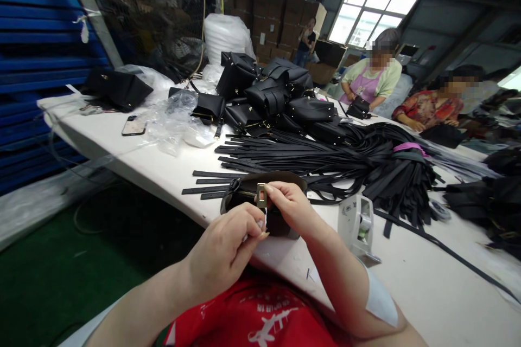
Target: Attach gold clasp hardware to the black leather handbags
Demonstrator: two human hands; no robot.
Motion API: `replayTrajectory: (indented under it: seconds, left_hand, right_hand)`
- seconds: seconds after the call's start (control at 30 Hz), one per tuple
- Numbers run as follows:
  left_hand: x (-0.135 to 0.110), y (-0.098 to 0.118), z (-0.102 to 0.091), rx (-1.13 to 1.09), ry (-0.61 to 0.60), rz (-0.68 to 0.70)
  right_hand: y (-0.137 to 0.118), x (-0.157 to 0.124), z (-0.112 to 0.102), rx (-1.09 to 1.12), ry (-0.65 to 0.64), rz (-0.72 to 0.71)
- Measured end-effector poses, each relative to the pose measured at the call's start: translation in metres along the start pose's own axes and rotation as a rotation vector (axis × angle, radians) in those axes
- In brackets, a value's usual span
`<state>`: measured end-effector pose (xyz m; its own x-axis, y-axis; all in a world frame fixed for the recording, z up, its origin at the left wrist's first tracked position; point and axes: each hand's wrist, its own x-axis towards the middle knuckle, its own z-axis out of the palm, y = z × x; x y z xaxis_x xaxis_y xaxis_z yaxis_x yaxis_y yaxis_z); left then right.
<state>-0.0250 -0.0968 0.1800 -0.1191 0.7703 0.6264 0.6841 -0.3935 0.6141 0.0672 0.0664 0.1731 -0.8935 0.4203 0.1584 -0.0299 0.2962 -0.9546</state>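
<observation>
My right hand (290, 205) pinches a small gold metal clasp plate (261, 193) with a rectangular slot, held upright. Just below it, my left hand (228, 241) is closed, thumb and fingers pressed together near the plate's lower end. A thin shiny strip (266, 218) shows between the two hands; what the left fingers grip I cannot make out. Behind and under my hands an open black handbag (229, 201) with a zip stands at the table's near edge, partly hidden by them.
A tape dispenser (352, 225) stands to the right. Beyond the bag lie bundled black straps (285, 154), piled black handbags (268, 95), clear plastic wrap (173, 119) and a phone (134, 125) on the white table (122, 160). Two seated co-workers (374, 78) handle bags across it.
</observation>
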Motion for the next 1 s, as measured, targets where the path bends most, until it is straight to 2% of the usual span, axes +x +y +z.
replayTrajectory:
  seconds: [0.1,0.17,0.37,0.47,0.53,0.67,0.77,0.9,1.0]
  left_hand:
    - [0.000,0.002,0.002,-0.017,0.110,0.012]
    - [0.002,0.001,0.002,-0.077,0.212,-0.051]
    - [0.010,-0.016,-0.003,-0.655,0.475,-0.535]
    - [0.009,-0.027,-0.012,-0.811,0.602,-0.678]
    - [0.005,-0.033,-0.018,-0.833,0.626,-0.725]
    - [-0.008,-0.039,-0.024,-0.860,0.595,-0.803]
    - [-0.019,-0.045,-0.022,-0.903,0.598,-0.786]
    - [-0.033,-0.059,-0.017,-0.893,0.624,-0.800]
    - [-0.043,-0.069,-0.017,-0.806,0.645,-0.858]
  right_hand:
    - [0.002,0.000,-0.003,0.000,0.104,0.027]
    - [0.003,0.000,-0.004,0.021,0.131,0.047]
    - [0.008,-0.002,-0.004,0.073,0.150,0.068]
    - [0.012,-0.003,-0.004,0.137,0.183,0.092]
    - [0.014,-0.002,-0.004,0.195,0.199,0.112]
    - [0.017,0.001,-0.007,0.308,0.237,0.192]
    - [0.021,0.002,-0.011,0.387,0.268,0.241]
    - [0.030,0.002,-0.017,0.464,0.128,0.290]
    - [0.030,-0.002,-0.019,0.263,0.066,0.243]
